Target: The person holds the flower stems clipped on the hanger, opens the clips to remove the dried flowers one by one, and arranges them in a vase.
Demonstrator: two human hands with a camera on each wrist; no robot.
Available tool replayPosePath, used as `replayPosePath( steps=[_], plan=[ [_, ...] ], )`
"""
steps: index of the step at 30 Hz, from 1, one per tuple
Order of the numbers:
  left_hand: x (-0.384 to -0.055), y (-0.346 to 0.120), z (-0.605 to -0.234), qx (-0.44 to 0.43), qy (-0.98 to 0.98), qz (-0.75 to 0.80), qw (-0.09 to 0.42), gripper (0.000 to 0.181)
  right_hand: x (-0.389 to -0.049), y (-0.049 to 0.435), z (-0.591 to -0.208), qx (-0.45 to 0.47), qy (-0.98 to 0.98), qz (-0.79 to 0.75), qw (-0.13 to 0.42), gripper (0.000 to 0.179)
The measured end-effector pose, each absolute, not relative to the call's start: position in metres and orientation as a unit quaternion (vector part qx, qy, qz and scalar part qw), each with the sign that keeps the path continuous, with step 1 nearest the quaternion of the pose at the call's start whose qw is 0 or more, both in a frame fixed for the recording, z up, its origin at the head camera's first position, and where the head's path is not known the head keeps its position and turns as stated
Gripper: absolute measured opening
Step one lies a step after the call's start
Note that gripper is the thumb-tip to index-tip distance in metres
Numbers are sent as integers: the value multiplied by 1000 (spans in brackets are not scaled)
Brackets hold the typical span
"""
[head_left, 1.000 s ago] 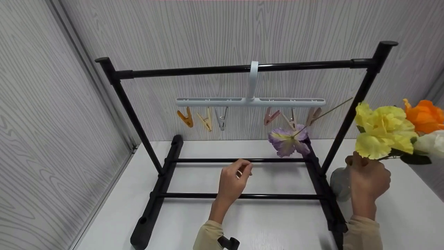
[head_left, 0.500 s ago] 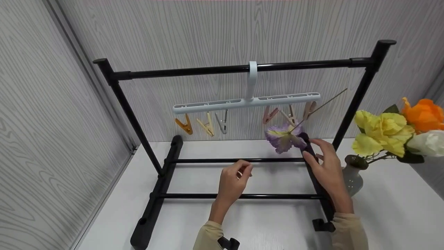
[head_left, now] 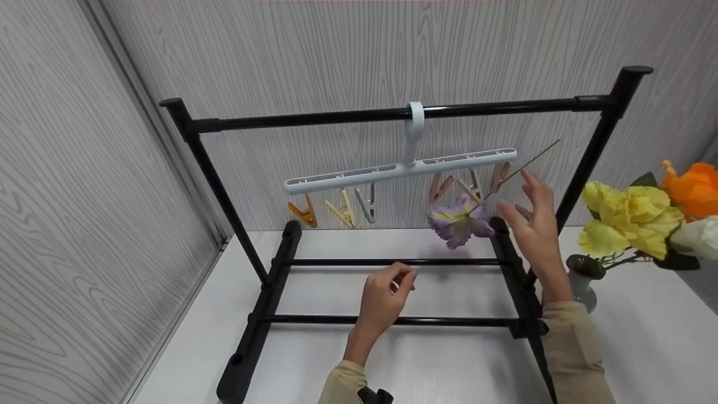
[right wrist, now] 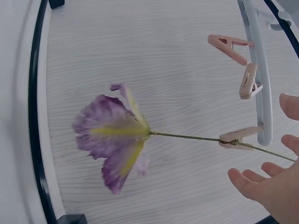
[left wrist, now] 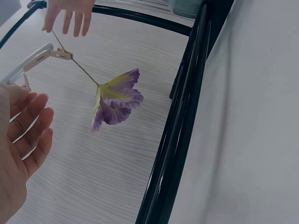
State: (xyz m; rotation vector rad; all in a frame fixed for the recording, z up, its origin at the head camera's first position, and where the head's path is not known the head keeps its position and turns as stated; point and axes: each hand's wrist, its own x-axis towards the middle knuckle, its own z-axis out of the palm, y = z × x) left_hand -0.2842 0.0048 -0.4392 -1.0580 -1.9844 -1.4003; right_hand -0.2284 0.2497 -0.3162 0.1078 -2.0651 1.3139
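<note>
A purple artificial flower [head_left: 460, 224] hangs bloom down from a tan clothespin [right wrist: 229, 136] at the right end of the pale blue hanger [head_left: 348, 178]. Its thin stem [right wrist: 187, 136] passes through the clip and slants up to the right. Close to the stem's upper part is my right hand [head_left: 535, 235], fingers spread and gripping nothing; whether a fingertip touches the stem I cannot tell. My left hand [head_left: 384, 297] hovers around the rack's lower bars with loosely bent fingers and holds nothing. In the left wrist view, the flower [left wrist: 114, 100] lies beyond that hand.
The hanger hooks over the top bar [head_left: 314, 118] of a black rack. Several other clothespins dangle from it, including an orange one [head_left: 304, 213] at the left end. Right of the rack, a grey vase [head_left: 583, 289] holds yellow [head_left: 628, 216], orange and white flowers.
My right hand has left the vase flowers, moved left, then risen toward the clipped stem. The hanger has swung, its right end backward and left end forward. My left hand stays nearly still.
</note>
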Motion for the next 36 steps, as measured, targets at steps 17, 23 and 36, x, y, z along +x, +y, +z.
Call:
replayPosePath(
  steps=[17,23,36],
  plan=[
    [-298,-15,-434,-444,-711,-505,208,11,-243,257,-316,5,-698,642,317,66],
    [-302,-20,-433,-453,-711,-499,200,9,-248,251,-306,9,-667,675,315,66],
    [-297,-12,-437,-460,-711,-500,182,15,-270,266,-307,24,-594,757,269,65]
  ],
)
